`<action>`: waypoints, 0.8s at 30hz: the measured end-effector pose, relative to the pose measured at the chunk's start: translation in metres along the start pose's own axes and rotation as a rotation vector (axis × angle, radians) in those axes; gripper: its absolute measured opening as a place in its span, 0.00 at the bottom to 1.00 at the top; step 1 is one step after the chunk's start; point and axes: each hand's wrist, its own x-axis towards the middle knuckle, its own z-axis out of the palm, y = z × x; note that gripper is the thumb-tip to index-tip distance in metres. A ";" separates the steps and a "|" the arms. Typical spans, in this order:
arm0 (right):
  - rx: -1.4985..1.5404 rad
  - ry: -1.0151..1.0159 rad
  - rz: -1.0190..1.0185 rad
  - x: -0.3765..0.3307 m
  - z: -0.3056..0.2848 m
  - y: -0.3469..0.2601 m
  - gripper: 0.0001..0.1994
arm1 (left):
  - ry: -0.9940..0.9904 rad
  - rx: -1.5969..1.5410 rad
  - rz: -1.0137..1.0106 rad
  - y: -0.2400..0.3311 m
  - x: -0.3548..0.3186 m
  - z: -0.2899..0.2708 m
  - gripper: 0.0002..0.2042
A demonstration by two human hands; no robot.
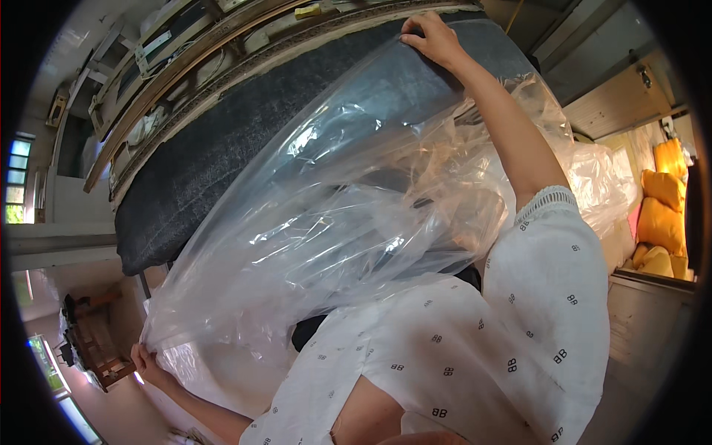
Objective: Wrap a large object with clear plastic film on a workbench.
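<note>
A large clear plastic sheet [319,200] stretches between my two hands, wrinkled and shiny, and hangs down in front of my body. My right hand [432,41] pinches its far edge over the dark table surface [193,159]. Down at the lower left, my left hand [148,365] grips another part of the edge, away from the table; its fingers are partly hidden. Part of the sheet lies over the right side of the dark surface, and its folds bunch up at the right.
Behind the dark surface runs a long wooden frame [185,70] with fittings and cables. A wooden chair-like piece [96,334] stands at the left. Yellow cushions [660,215] lie at the far right, near more bunched plastic [597,182].
</note>
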 end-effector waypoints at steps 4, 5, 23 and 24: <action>0.238 -0.258 0.125 0.025 -0.009 0.023 0.09 | 0.172 -0.203 -0.129 -0.012 0.020 0.014 0.18; 0.436 -0.120 0.175 0.033 -0.016 0.017 0.08 | 0.230 -0.238 -0.128 -0.027 0.039 0.012 0.18; 0.197 0.388 0.403 0.044 0.005 0.117 0.10 | -0.008 -0.106 0.148 0.084 0.233 0.332 0.16; 0.159 0.361 0.407 0.050 0.012 0.119 0.10 | 0.001 -0.105 0.145 0.078 0.240 0.330 0.16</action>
